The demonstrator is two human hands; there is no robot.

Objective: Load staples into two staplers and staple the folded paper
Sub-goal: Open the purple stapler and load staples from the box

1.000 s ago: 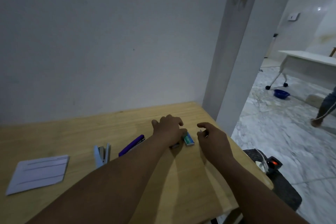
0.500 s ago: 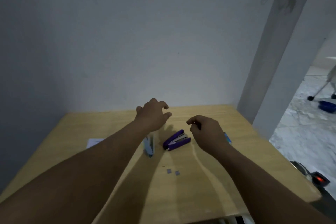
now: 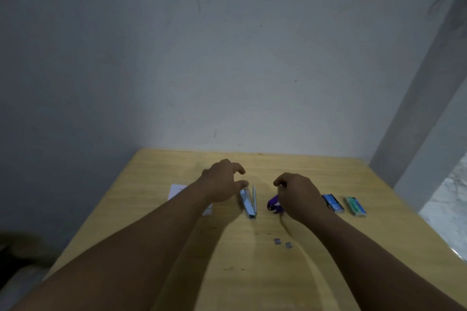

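- Staplers, head view: light blue stapler (image 3: 249, 203) lies on the wooden table (image 3: 252, 272), top hinged open in a narrow V, near mid-table; purple stapler (image 3: 273, 205) just right of it, mostly hidden under the right hand.
- Left hand (image 3: 222, 182): fingers curled but spread, thumb tip at or just beside the blue stapler's far end; contact unclear, nothing gripped.
- Right hand (image 3: 299, 197): fingers curled in over the purple stapler, thumb and forefinger tips close together; can't tell if they pinch staples or touch the stapler.
- Folded paper (image 3: 177, 190): white, flat on table left of the staplers, partly covered by left forearm; no staple visible on it, too blurry to be sure.
- Staple boxes: blue box (image 3: 333, 203) and green box (image 3: 355, 206) side by side, right of the right hand.
- Two small grey staple bits (image 3: 282, 243) loose on table nearer the person.
- Progress, my read: early, loading stage; blue stapler open, looks not yet filled; stapling the paper all left.
- Surface/room: light wood tabletop, few dark specks; pushed against plain grey-white wall (image 3: 227, 70) with scuff marks up top; pillar at right, marble floor (image 3: 447, 199) beyond. Dim light.
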